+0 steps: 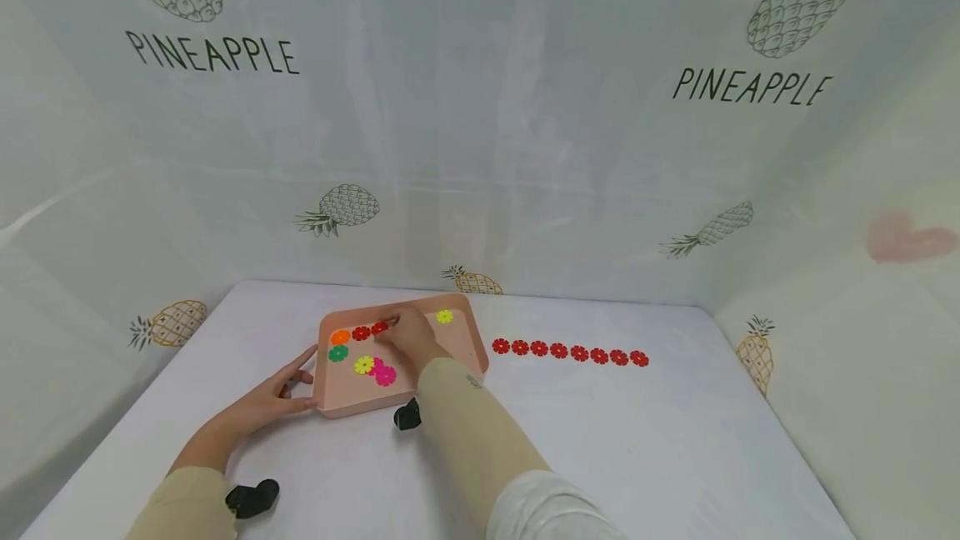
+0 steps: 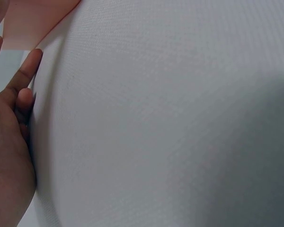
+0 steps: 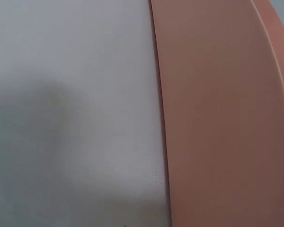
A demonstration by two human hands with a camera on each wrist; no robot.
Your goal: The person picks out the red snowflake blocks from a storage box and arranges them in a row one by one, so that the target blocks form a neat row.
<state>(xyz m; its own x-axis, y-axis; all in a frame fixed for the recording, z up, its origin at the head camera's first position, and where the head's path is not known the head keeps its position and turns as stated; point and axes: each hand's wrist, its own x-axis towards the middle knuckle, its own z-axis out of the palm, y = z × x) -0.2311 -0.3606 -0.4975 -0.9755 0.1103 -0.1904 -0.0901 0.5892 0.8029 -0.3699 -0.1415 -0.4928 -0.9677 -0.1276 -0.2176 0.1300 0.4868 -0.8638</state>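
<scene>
A shallow pink tray [image 1: 352,408] lies on the table and holds several small flower-shaped plastic discs. My right hand [image 1: 411,336] reaches into it, thumb and index finger at either side of a red disc [image 1: 379,328]. Next to that lies another red disc [image 1: 362,333], with an orange disc [image 1: 341,337] and a green disc [image 1: 338,353] to its left. A yellow disc [image 1: 363,365] and pink discs [image 1: 386,376] lie nearer the front. My left hand [image 1: 262,402] touches the tray's left wall with spread fingers; its palm edge [image 2: 12,156] shows in the left wrist view.
Right of the tray, several red discs [image 1: 558,351] form a straight row on the white table [image 1: 675,440]. Another yellow disc [image 1: 445,317] sits at the tray's back right. A pineapple-print curtain [image 1: 487,107] stands behind. The right wrist view shows mostly the tray's outer wall [image 3: 222,118].
</scene>
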